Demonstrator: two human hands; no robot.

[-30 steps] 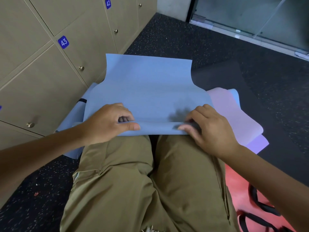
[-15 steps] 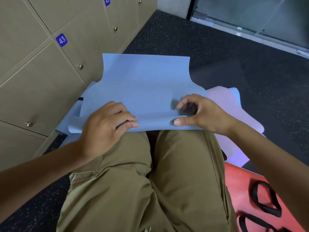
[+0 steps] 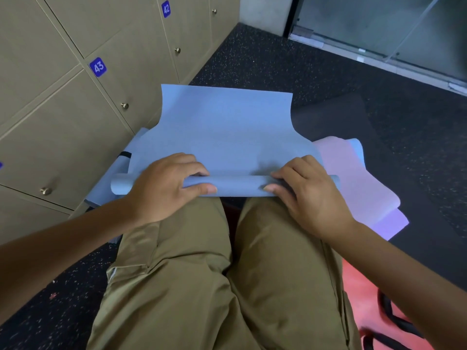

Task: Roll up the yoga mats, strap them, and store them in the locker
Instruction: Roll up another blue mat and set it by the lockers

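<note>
Both hands curl round the rolled near end of the blue yoga mat: left hand w/ fingers over the top and thumb along the front, right hand likewise. Roll lies just past the knees of khaki trousers; rest of mat runs flat away over the dark speckled floor. Pink mat and purple mat underneath at right, red mat w/ black straps nearer. Tan lockers, nos. 42 and 43, at left; glass partition far right.
</note>
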